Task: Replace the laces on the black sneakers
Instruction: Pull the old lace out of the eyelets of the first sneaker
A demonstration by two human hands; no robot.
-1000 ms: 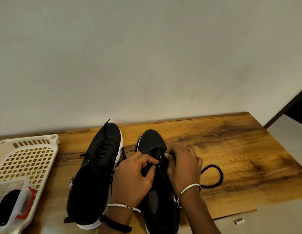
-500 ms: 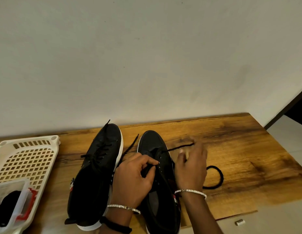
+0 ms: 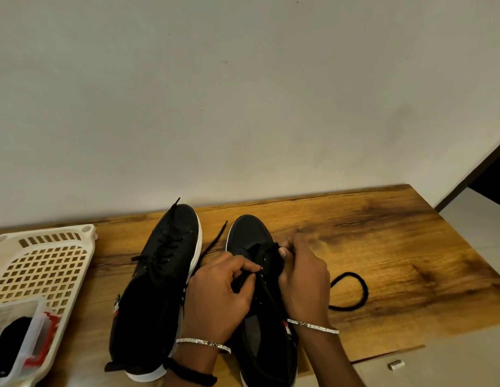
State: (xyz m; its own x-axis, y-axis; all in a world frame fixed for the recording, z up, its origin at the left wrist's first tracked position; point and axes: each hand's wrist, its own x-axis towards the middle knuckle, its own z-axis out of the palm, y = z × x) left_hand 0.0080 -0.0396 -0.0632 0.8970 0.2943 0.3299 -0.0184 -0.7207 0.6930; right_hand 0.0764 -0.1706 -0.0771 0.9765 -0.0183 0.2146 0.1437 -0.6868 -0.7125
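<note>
Two black sneakers with white soles stand side by side on the wooden table (image 3: 383,247), toes toward the wall. The left sneaker (image 3: 162,275) is laced. My left hand (image 3: 218,291) pinches a black lace at the left eyelets of the right sneaker (image 3: 250,233). My right hand (image 3: 304,275) grips the lace at that shoe's right eyelets, thumb against the tongue. A free lace end (image 3: 215,241) lies between the two shoes. A thicker black lace loop (image 3: 352,291) lies on the table right of my right hand.
A cream perforated plastic basket (image 3: 42,263) sits at the table's left end, with a clear packet (image 3: 28,331) holding something black inside it. The wall runs along the table's far edge. A small metal piece (image 3: 396,365) lies on the floor near the front right.
My right hand swung out to the right, pulling a lace taut, then came back to the right sneaker's eyelets. My left hand stayed on the left eyelets.
</note>
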